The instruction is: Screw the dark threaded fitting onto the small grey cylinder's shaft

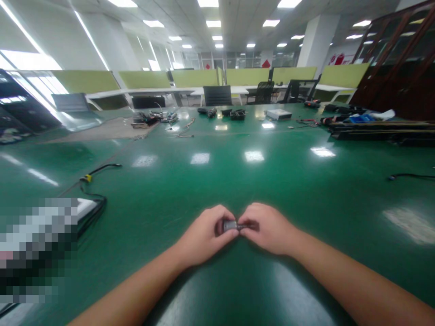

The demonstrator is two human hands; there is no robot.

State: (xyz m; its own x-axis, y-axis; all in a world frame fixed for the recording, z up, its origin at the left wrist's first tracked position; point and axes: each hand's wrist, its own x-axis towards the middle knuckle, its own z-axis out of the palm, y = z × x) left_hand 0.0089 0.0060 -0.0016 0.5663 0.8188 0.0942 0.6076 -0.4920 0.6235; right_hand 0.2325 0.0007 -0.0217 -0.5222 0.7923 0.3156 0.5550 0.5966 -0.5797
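My left hand [207,235] is closed round a small grey metal-looking cylinder [230,225], thumb below and fingers above. From its right end runs a thin dark ribbed shaft [245,226], which looks like a screw. My right hand [268,227] pinches that shaft between thumb and fingertips. The fingertips of both hands nearly touch in the middle. Blur and the fingers hide the far ends, so whether the shaft sits inside the cylinder I cannot tell. Both hands are low over the green tabletop [217,181].
At the left lies a pixelated device [37,240] beside black cables [97,210] and a cable with a yellow part [87,178]. Another black cable [411,175] lies right. Farther back are tangled electronics [154,117], a silver box [278,114] and dark bars [374,131].
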